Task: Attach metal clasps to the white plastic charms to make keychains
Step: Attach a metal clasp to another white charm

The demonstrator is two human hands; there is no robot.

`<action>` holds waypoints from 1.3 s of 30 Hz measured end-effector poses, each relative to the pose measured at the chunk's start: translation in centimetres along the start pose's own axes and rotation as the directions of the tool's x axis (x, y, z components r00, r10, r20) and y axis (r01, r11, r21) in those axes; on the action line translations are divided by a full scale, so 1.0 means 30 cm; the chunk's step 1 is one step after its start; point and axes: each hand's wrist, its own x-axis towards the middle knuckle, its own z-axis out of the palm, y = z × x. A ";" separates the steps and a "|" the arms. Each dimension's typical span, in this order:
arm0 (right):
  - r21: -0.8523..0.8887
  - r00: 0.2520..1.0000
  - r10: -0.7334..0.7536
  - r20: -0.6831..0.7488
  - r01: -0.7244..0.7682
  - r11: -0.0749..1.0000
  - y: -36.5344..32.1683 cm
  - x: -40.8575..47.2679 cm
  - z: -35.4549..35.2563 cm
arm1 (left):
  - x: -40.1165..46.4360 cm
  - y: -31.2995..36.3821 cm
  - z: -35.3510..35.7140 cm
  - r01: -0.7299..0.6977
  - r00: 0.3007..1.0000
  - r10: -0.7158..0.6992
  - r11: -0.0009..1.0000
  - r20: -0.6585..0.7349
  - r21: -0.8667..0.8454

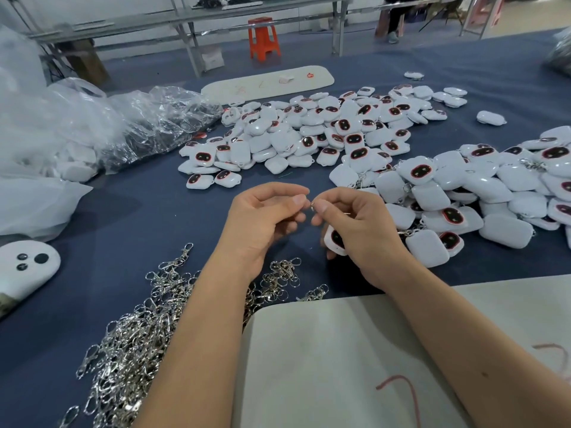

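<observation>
My left hand (268,217) and my right hand (355,230) meet above the blue table cloth, thumbs and fingertips almost touching. Between them a small metal clasp ring (312,206) is pinched. A white plastic charm (334,240) with a dark red-rimmed face hangs under my right palm, mostly hidden by the fingers. A heap of silver metal clasps (139,329) lies at the lower left, under my left forearm. Loose white charms (309,134) are piled at the centre back. Another pile of charms (482,193), some with clasps on them, lies to the right.
A white board (340,366) with red marks lies at the front right under my right forearm. Crumpled clear plastic bags (123,125) fill the left. A white casing (24,270) sits at the left edge. A long white tray (268,83) and an orange stool (264,38) stand behind.
</observation>
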 end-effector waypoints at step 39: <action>-0.170 0.989 -0.104 -0.103 0.086 0.982 0.012 0.008 0.004 | 0.001 -0.022 0.005 -0.214 0.971 0.238 0.878 -0.004 0.428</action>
